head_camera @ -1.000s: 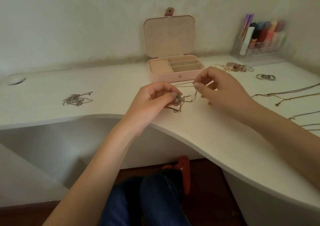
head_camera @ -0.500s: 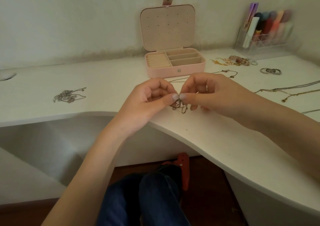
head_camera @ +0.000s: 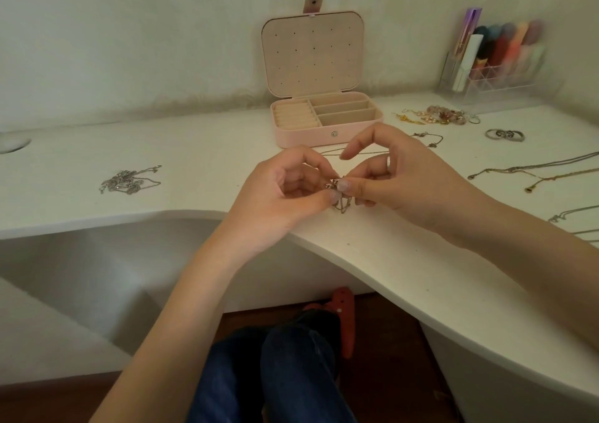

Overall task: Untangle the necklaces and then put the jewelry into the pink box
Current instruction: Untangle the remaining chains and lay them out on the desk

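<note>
Right now both hands pinch tangled necklace (head_camera: 340, 195) — left hand (head_camera: 285, 195), right hand (head_camera: 398, 179), fingertips meeting just in front of open pink box (head_camera: 327, 134); right index finger lifted.

White desk (head_camera: 194, 163): open pink box (head_camera: 327, 131) at far centre, silver chain heap (head_camera: 129, 181) left, beaded bracelets (head_camera: 434, 116), rings (head_camera: 504, 134) and gold chains (head_camera: 534, 171) right

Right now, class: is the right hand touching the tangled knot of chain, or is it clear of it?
Touching. The head view shows the right hand pinching the knot of chain against the left hand.
</note>
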### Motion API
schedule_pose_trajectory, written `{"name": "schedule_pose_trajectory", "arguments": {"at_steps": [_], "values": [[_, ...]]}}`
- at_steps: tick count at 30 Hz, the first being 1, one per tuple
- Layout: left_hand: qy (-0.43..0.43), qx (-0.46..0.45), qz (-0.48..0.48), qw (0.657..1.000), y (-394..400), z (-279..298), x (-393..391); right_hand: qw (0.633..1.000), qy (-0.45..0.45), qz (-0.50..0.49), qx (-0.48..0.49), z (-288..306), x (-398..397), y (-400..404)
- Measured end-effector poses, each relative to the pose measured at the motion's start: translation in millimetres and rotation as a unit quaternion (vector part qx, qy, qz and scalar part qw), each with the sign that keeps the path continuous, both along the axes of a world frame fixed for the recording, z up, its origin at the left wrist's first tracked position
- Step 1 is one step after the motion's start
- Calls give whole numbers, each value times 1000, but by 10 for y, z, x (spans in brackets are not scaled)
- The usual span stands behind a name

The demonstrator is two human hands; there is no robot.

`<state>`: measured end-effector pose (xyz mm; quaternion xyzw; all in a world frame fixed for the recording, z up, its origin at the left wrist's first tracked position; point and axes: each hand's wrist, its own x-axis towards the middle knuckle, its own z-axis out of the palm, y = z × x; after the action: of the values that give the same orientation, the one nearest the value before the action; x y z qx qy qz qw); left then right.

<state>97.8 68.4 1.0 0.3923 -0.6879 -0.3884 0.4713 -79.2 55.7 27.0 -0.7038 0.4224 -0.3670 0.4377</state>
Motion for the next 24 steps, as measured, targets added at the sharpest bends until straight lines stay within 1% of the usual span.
{"name": "schedule_pose_trajectory", "arguments": {"at_steps": [4,8,11,16,20,24], "values": [[-3,-9,20,1000,9,8,-18,1000,-23,17,0,24,-6,13],[-3,-2,45,999,11,11,-20,998,-4,54,11,50,-10,43],[-2,8,42,999,16,14,-18,999,9,53,10,56,-10,41],[25,32,31,999,6,21,-9,999,12,49,18,84,-87,-10],[21,44,18,999,20,35,-17,998,-19,54,15,101,-90,-11],[14,52,10,999,33,54,-8,995,-64,55,46,71,-63,-3]]}}
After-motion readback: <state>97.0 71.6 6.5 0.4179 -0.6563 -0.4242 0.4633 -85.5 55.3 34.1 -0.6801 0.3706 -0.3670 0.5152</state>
